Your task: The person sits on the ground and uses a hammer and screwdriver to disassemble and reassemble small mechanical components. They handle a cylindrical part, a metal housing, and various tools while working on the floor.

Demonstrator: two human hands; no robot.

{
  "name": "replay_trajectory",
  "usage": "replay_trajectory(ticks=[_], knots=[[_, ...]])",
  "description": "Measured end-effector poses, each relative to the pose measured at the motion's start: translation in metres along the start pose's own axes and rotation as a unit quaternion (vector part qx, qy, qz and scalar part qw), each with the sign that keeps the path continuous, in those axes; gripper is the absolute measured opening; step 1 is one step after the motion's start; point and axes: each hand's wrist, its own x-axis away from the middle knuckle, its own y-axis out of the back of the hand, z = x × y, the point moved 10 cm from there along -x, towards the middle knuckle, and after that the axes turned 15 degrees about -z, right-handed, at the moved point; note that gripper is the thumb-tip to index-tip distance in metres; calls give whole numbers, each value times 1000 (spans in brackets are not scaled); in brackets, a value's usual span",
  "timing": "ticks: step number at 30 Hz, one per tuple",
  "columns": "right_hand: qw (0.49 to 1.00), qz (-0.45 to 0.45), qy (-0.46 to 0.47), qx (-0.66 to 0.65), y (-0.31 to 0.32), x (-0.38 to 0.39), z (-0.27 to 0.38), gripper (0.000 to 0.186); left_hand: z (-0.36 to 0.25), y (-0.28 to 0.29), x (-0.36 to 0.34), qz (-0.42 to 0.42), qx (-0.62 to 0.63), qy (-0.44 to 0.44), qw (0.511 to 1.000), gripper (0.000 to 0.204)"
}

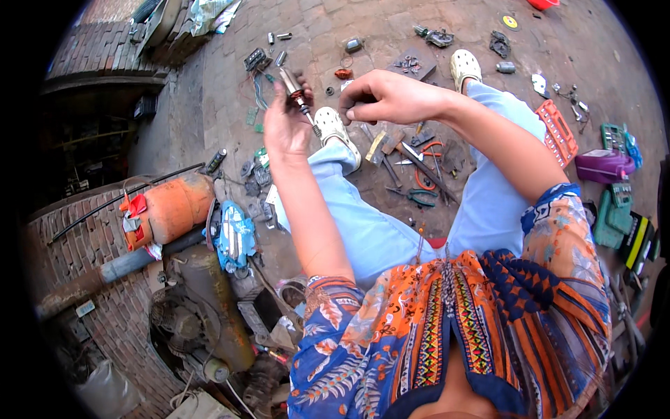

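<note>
My left hand (287, 133) is raised with its fingers wrapped round a motor armature (296, 92). The armature has a silvery end, reddish-brown windings and a thin shaft pointing down toward my left shoe. To its right, my right hand (391, 98) hangs in the air apart from it, fingers curled in toward the thumb. Whatever those fingers hold, if anything, is hidden. Below the hands, between my legs, lie orange-handled pliers (427, 167), green-handled pliers (413, 196), a hammer (391, 167) and a dark flat bar (427, 172).
Small motor parts (438, 36) are scattered on the brick ground ahead, near a dark metal block (413, 64). An orange gas cylinder (171, 209) lies at the left. On the right are an orange tool case (557, 133), a purple case (604, 165) and a green power tool (614, 216).
</note>
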Motion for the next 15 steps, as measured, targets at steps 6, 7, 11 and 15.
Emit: replay_trajectory(ticks=[6,7,11,15], knots=[[995,10,43,85,12,-3,-7,26,-1,-8,6,53,104,35,993,38],[994,14,29,107,12,-2,-12,26,2,-9,7,63,86,39,994,36],[996,64,-5,67,1,0,-24,31,10,-12,13,76,23,38,996,35],[991,5,-104,-79,-1,-8,-43,37,17,-22,21,83,-10,19,996,36]])
